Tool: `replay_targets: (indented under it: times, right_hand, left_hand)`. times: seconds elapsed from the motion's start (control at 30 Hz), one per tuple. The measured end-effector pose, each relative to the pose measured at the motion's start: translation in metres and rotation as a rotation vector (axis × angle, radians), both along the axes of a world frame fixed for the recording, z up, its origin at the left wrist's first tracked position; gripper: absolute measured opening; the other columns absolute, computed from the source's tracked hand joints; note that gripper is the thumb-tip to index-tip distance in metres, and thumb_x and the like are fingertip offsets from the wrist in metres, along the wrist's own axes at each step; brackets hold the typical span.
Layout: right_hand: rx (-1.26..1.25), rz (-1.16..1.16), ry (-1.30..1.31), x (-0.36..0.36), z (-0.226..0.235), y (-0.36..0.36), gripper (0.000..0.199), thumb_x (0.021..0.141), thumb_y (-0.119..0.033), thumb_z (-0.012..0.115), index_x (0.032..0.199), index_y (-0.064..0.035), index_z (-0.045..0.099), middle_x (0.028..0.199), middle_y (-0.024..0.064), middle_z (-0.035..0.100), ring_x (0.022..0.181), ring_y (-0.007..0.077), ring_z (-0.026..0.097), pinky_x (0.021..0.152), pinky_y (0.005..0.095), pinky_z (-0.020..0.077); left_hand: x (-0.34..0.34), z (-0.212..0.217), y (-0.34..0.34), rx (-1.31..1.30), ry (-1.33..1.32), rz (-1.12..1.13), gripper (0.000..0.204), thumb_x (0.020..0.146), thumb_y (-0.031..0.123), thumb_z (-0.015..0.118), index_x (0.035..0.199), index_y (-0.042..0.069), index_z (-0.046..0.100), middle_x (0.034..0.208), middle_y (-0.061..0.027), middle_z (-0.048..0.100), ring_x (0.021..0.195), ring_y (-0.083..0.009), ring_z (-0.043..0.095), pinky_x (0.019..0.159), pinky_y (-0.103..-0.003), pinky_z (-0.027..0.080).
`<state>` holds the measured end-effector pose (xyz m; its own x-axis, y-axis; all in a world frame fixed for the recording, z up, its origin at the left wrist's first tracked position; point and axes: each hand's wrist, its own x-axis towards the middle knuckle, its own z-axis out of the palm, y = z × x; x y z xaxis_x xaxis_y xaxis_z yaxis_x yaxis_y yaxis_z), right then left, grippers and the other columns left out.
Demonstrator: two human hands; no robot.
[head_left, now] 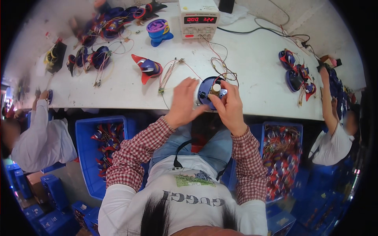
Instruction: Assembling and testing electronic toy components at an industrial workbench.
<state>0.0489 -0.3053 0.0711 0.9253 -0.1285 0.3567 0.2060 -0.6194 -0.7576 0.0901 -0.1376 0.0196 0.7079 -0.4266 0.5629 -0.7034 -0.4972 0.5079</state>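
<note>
Two hands met over a round blue toy shell (205, 93) at the near edge of the white table (256, 70). The right hand (228, 104) pinched a small cream-and-silver motor part (216, 89) between thumb and fingertips, pressed against the shell's open top. The left hand (184, 100) had its fingers spread and loosely curved against the shell's left side; whether they truly gripped it could not be told, since the palm covered that side. Thin red and pale wires (218, 63) looped from the shell back toward a bench power supply (199, 17) with a red lit display, standing well behind the shell.

Left of the shell, just beyond the left hand, lay a red-and-blue toy piece (147, 67) with a loose wire bundle (169, 72) between the two. Further back from it stood a blue and purple toy body (158, 32), and more wired toy parts (92, 58) clustered far to the left. To the right of the shell, well apart, another heap of blue and red parts (297, 74) lay by a co-worker's arm (327, 98). A second person in a white sleeve (41, 126) sat far left of the shell.

Below the table edge, a blue crate (84, 149) of toy parts stood to the left of the shell and another crate (281, 157) to the right. The shell's underside and the motor part's lower half were hidden by the fingers, and the far rim blurred into darkness.
</note>
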Motion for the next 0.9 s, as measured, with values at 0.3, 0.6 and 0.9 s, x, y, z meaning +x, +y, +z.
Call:
replay_targets:
  times: [0.3,0.6,0.9]
  right_hand:
    - [-0.313,0.104,-0.218,0.011,-0.025,0.0,0.026,0.076,-0.006,0.07,0.097,-0.002,0.055,0.087,0.0098,0.054,0.067,0.0245,0.054,0.057,0.0315,0.0465]
    - [-0.179,-0.205,-0.173,0.029,-0.004,-0.112,0.015,0.087,-0.013,0.062,0.096,-0.0019,0.056,0.081,0.0061,0.059,0.069,0.0173,0.054,0.063,0.0285,0.0463]
    - [-0.395,-0.47,-0.278,0.031,-0.037,-0.131,0.053,0.088,-0.025,0.065,0.128,0.0028,0.044,0.112,0.0144,0.049,0.089,0.0218,0.047,0.079,0.0303,0.0428]
  left_hand:
    - [0.017,-0.023,-0.038,0.161,0.129,-0.027,0.109,0.056,0.047,0.082,0.138,-0.005,0.03,0.135,-0.0241,0.038,0.124,-0.0388,0.037,0.104,-0.05,0.027]
    - [-0.015,0.007,0.009,-0.042,-0.038,-0.051,0.077,0.068,0.042,0.078,0.126,0.003,0.048,0.128,-0.0169,0.043,0.12,-0.0334,0.039,0.101,-0.043,0.033]
    - [0.049,-0.02,0.113,0.253,0.032,0.614,0.083,0.072,0.052,0.072,0.122,-0.007,0.042,0.122,-0.0219,0.045,0.112,-0.0367,0.043,0.1,-0.044,0.03]
